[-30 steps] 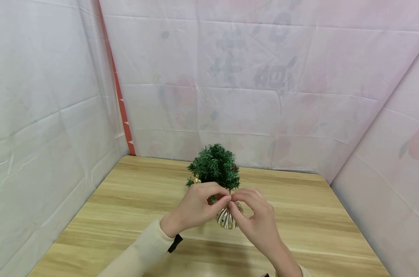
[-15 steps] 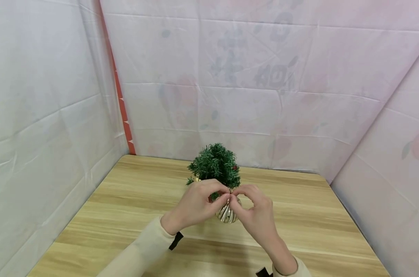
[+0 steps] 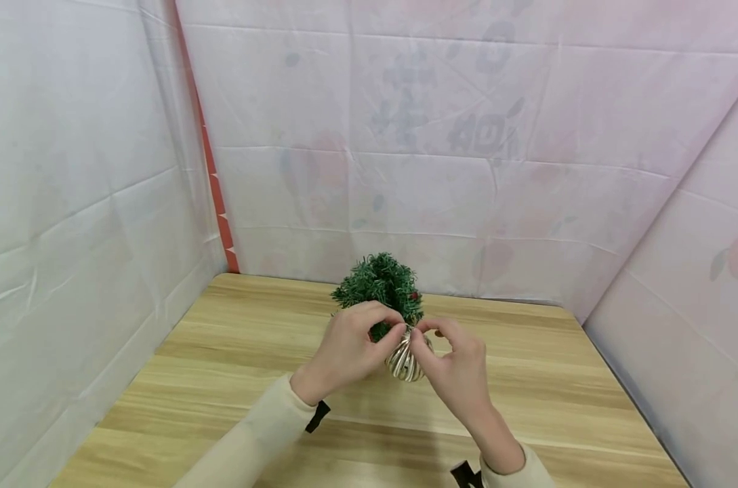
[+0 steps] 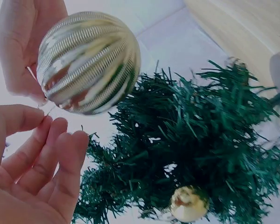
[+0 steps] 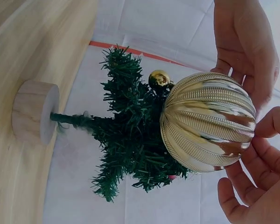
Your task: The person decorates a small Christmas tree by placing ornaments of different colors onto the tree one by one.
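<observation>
Ornament (image 3: 406, 361), ribbed gold ball, hangs between both hands just in front of the small green tree (image 3: 381, 290), touching its lower branches, above the middle of the table (image 3: 234, 339) toward the far edge. Left hand (image 3: 347, 352) and right hand (image 3: 457, 369) meet at the ball's top, fingertips pinching what looks like its thin hanging loop; the loop itself is too fine to see clearly. Ball hangs below the fingers, loop end up, tree just beyond. Both hands equally near. Smaller gold bauble (image 4: 189, 204) already sits in the branches. Tree stands on a round wooden base (image 5: 35, 112).
</observation>
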Demonstrator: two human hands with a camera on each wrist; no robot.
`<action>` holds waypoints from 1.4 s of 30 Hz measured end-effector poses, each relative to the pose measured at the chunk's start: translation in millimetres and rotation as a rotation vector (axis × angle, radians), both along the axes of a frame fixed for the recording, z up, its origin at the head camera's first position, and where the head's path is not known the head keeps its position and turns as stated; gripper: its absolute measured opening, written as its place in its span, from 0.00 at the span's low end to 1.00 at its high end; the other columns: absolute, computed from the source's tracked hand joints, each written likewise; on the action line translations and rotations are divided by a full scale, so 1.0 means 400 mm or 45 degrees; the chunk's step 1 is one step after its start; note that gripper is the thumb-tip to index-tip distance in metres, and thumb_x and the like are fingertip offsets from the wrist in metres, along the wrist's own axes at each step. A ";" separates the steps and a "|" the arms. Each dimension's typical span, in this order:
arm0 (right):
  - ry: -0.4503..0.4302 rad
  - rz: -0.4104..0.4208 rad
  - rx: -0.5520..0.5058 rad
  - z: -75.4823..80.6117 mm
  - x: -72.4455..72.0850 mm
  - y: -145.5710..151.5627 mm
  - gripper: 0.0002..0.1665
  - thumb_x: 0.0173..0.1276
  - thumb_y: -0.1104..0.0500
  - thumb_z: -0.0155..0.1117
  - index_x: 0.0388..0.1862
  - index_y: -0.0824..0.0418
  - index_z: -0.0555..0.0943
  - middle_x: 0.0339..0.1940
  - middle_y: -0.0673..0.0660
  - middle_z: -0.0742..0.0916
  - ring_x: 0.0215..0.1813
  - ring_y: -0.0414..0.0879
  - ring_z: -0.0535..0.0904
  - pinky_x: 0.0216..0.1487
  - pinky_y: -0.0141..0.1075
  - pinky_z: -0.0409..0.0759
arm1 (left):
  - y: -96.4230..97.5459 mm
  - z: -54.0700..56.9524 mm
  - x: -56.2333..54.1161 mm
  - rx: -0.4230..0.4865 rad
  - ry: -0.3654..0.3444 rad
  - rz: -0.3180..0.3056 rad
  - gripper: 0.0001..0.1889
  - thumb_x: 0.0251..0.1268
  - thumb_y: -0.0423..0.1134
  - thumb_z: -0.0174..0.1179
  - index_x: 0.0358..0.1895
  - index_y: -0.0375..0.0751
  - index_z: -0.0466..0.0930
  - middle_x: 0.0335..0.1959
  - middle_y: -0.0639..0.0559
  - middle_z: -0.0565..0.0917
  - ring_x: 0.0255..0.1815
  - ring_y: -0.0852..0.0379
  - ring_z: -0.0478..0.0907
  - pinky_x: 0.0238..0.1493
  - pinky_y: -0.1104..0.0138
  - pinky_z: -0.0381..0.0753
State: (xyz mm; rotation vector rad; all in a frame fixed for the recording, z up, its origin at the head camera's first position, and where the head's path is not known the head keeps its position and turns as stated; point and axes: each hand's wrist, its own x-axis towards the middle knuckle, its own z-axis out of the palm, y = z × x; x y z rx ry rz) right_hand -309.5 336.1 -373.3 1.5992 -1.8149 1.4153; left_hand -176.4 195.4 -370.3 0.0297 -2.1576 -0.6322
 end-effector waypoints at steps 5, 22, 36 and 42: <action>-0.053 -0.020 0.027 0.015 -0.006 -0.024 0.07 0.68 0.68 0.70 0.35 0.56 0.88 0.32 0.50 0.91 0.22 0.34 0.78 0.43 0.37 0.84 | 0.003 0.017 -0.022 0.097 0.023 0.038 0.05 0.76 0.37 0.65 0.44 0.45 0.91 0.36 0.55 0.90 0.35 0.64 0.85 0.37 0.66 0.86; -0.481 -0.057 0.200 0.046 -0.024 -0.079 0.04 0.71 0.63 0.68 0.38 0.59 0.89 0.32 0.54 0.91 0.33 0.41 0.85 0.37 0.31 0.83 | -0.015 0.027 -0.068 0.141 0.063 0.185 0.07 0.76 0.36 0.64 0.46 0.40 0.91 0.36 0.50 0.90 0.30 0.60 0.83 0.32 0.72 0.80; -0.554 -0.126 0.215 0.041 -0.035 -0.104 0.07 0.72 0.62 0.66 0.35 0.60 0.89 0.32 0.57 0.92 0.33 0.36 0.85 0.36 0.27 0.81 | -0.013 0.037 -0.089 0.046 -0.002 0.305 0.07 0.78 0.35 0.62 0.45 0.40 0.91 0.37 0.49 0.91 0.34 0.57 0.86 0.35 0.68 0.85; -0.542 -0.161 0.205 0.039 -0.036 -0.107 0.06 0.70 0.63 0.67 0.34 0.61 0.89 0.30 0.58 0.91 0.32 0.37 0.84 0.35 0.28 0.79 | -0.009 0.038 -0.096 -0.026 0.006 0.327 0.08 0.78 0.34 0.61 0.45 0.38 0.90 0.38 0.47 0.91 0.36 0.55 0.88 0.37 0.65 0.87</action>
